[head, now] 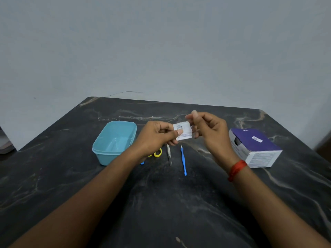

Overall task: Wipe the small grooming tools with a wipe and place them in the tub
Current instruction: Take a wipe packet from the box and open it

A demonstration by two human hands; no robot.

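The wipe sachet (182, 131) is held above the desk (161, 208), pinched in the grip of the left hand (157, 137) and, at its edge, the right hand (210, 130). It is judged light, thin and slippery, best taken at a corner.

Forearms stretched forward, left hand (157, 136) and right hand (212, 130) meet, curled fingers pinching opposite edges of one sachet (186, 129).

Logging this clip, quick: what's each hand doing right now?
Left hand: pinches the small white sachet.
Right hand: fingers curled, seems to pinch the sachet's right edge.
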